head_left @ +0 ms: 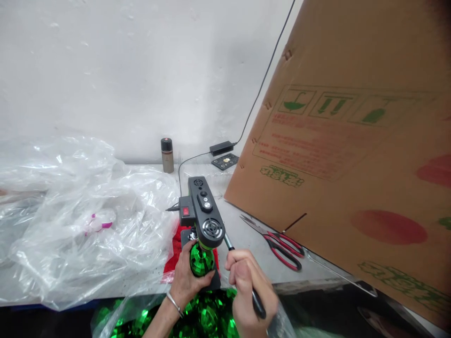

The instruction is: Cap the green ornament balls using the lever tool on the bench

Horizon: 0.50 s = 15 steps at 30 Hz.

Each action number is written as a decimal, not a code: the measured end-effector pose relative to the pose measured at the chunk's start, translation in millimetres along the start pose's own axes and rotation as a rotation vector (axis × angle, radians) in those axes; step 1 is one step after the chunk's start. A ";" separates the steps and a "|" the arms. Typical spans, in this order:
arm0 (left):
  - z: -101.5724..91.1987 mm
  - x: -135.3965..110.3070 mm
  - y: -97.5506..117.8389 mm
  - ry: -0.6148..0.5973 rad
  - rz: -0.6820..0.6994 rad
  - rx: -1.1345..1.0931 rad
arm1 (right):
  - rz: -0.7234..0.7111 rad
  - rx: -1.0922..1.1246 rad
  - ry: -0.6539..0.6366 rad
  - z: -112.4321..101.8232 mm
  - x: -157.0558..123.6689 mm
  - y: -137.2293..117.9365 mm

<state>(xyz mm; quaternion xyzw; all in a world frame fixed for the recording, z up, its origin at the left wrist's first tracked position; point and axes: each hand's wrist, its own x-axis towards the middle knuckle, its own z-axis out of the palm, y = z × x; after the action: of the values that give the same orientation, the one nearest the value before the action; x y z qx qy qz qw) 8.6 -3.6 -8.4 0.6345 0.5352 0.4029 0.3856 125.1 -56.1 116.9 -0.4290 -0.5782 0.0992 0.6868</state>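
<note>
My left hand (187,276) is wrapped around a shiny green mirrored ball (201,261), holding it against the underside of a black bench machine (206,213). The machine has round vents on top and a side box with a red switch (185,211). My right hand (249,286) is closed around the lever handle (259,304) on the machine's right; its metal rod slopes up toward the machine. A red cloth (173,258) lies beneath the machine. Below the table edge, several more green mirrored balls (207,321) sit in clear plastic.
Red-and-black scissors (282,246) lie to the right, beside a large leaning cardboard box (338,141). Crumpled clear plastic (88,211) covers the left side. Behind stand a small dark-capped bottle (167,155) and a power adapter (221,148) with its cord.
</note>
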 end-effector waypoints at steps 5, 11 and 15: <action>1.9 -0.5 -4.2 0.027 0.019 0.023 | -0.033 0.013 0.049 2.8 -9.2 13.1; 2.9 0.3 -5.7 0.036 0.016 0.032 | 0.018 0.067 0.122 8.6 -16.2 18.0; 2.8 1.1 -4.1 0.044 0.013 0.018 | 0.037 0.087 0.137 10.6 -19.4 19.7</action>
<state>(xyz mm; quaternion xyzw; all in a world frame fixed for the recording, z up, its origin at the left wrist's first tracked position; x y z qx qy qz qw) 9.8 -2.2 -13.1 0.6323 0.5432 0.4143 0.3653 116.8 -51.3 89.0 -0.4152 -0.5168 0.1074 0.7409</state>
